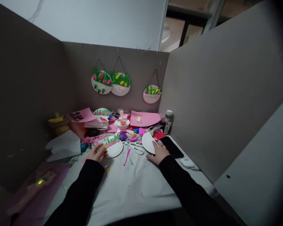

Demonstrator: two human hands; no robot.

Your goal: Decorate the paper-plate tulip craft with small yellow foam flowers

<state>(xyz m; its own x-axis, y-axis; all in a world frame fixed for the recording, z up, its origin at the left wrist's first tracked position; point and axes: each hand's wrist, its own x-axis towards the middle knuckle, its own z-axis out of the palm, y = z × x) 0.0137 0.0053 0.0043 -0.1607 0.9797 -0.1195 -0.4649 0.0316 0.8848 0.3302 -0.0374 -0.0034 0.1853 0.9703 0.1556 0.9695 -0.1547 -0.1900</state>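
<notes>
My left hand (97, 153) pinches a yellow piece (105, 147) beside the flowered plate (114, 150); my right hand (158, 153) spreads over a white half-plate (148, 142), grip unclear to me, toward the worktop's (132, 191) right edge, where a black tablet (172, 147) lies.

The workspace is enclosed on three sides by grey-brown partitions: a back panel (136, 62), a left panel (25, 78) sunk in shadow and a right panel (214, 94). Small hooks (147, 49) are fixed along the back panel's top edge. Above it, a pale wall (96, 22) is seen, bordered by dark-framed glazing (185, 31). The table (132, 191) is covered with creased white cloth. The space is dimly lit.
</notes>
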